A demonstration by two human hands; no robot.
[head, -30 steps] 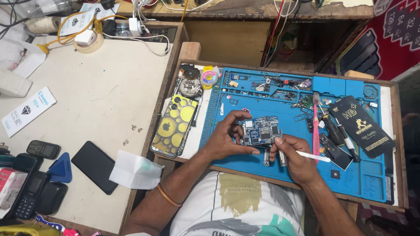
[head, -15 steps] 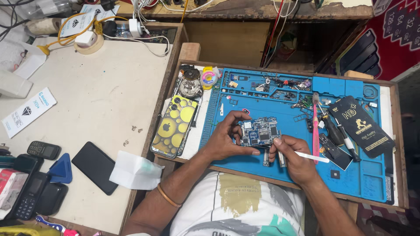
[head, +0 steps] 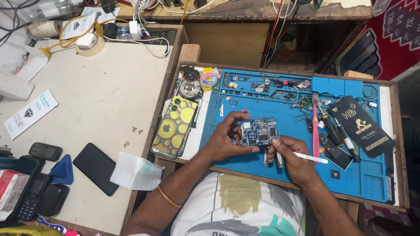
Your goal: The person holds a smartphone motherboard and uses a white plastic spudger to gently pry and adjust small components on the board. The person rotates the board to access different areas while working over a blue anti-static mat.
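Around the circuit board (head: pixel 258 132) the blue mat (head: pixel 372 175) offers little open room. At twelve o'clock the mat's compartments hold loose screws and small parts (head: pixel 280 83). At three o'clock a pink toothbrush (head: pixel 315 131), a black screwdriver (head: pixel 334 129) and a black packet (head: pixel 361 126) crowd the way. At nine o'clock the yellow-spotted phone case (head: pixel 175 126) lies just beside the mat's edge. Bare mat shows at four to five o'clock, toward the lower right corner. Farther out at nine o'clock, the pale tabletop (head: pixel 105 96) lies open.
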